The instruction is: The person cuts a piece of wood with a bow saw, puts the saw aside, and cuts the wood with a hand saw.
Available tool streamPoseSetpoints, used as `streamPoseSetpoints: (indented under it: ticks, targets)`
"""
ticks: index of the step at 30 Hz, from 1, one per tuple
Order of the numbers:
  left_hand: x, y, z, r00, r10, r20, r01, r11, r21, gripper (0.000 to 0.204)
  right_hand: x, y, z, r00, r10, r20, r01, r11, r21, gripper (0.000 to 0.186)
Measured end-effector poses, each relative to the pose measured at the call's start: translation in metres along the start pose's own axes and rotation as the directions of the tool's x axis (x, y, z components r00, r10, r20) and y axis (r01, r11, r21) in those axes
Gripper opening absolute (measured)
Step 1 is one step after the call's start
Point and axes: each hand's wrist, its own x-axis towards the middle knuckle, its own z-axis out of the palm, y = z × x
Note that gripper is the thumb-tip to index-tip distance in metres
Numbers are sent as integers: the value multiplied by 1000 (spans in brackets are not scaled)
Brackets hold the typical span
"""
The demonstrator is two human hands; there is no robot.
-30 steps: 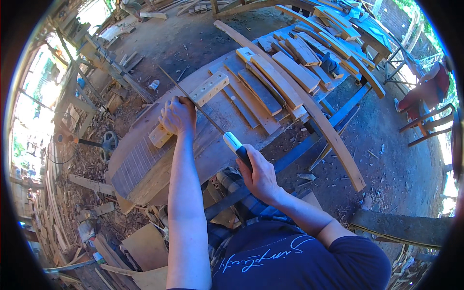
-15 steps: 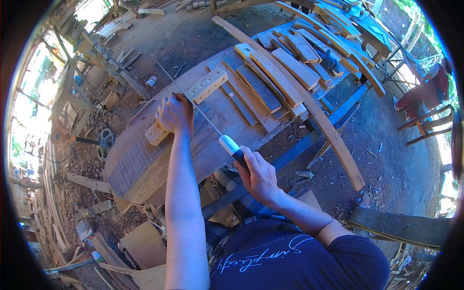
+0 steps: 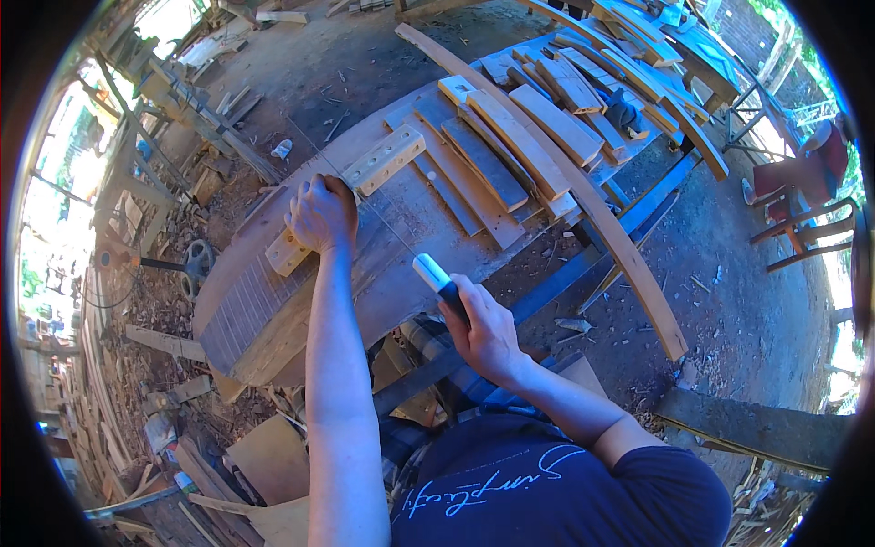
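Bench (image 3: 387, 278), centre of frame: we see the left hand (image 3: 324, 213) clasping the block (image 3: 392, 160), the right hand (image 3: 488, 333) closed round the saw (image 3: 432, 275), which crosses just beside the left knuckles; a shifting block, we judge, could make it skip into them.

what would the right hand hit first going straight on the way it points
Probably the pale holed block, next to the left hand; depth is unclear, so if the right hand sits low, the large board might come first.
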Motion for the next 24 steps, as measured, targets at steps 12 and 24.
streamPoseSetpoints:
  ticks: [12, 24]
  targets:
    - [-1, 2, 2, 999, -14, -40, 14, 1000, -3, 24, 2, -3, -1, 999, 43, -9, -41, 988, 151, 33]
    - [1, 2, 2, 1000, -5, -2, 5, 999, -44, 22, 43, 2, 27, 999, -23, -30, 28, 983, 183, 31]
